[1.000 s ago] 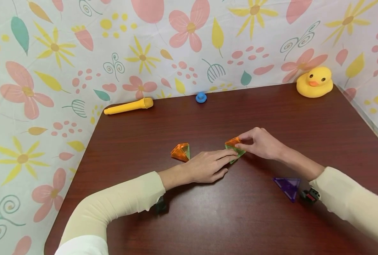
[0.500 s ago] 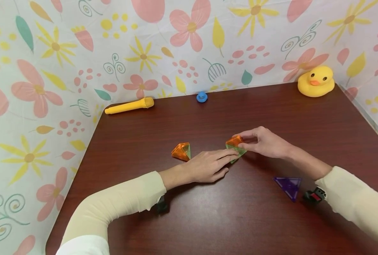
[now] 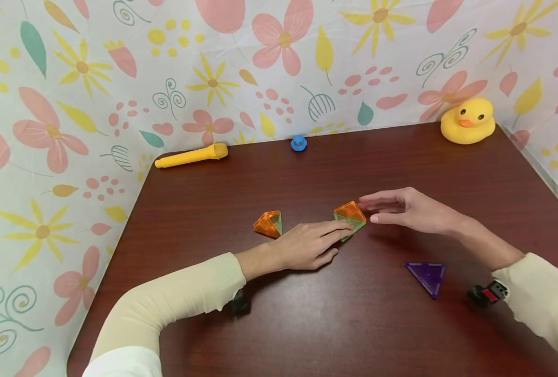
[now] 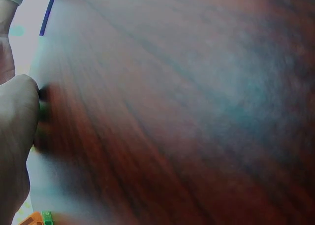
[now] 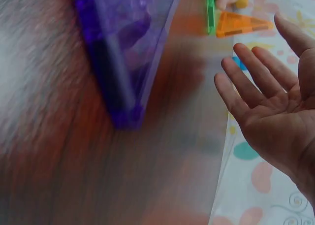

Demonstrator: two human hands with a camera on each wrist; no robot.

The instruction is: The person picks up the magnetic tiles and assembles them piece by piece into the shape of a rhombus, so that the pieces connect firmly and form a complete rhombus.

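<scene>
With its fingers laid on a translucent green triangle tile (image 3: 353,228), my left hand (image 3: 309,245) rests at the middle of the table. An orange triangle tile (image 3: 349,210) lies against the green one's far edge, the two forming a diamond. My right hand (image 3: 415,210) hovers just right of the pair, its fingers extended and holding nothing; the right wrist view shows its bare palm (image 5: 275,112). Nearer my right forearm lies a purple triangle tile (image 3: 427,277). Left of the pair, an orange and green tile piece (image 3: 268,224) stands behind my left wrist.
Along the table's back edge are a yellow toy microphone (image 3: 191,155), a small blue duck (image 3: 299,143) and a big yellow duck (image 3: 468,121). A flower-printed cloth (image 3: 241,63) hangs behind and beside the brown table (image 3: 307,324).
My right hand has let go of the orange tile and moved off to the right, its fingers spreading. The left hand has stayed on the green tile.
</scene>
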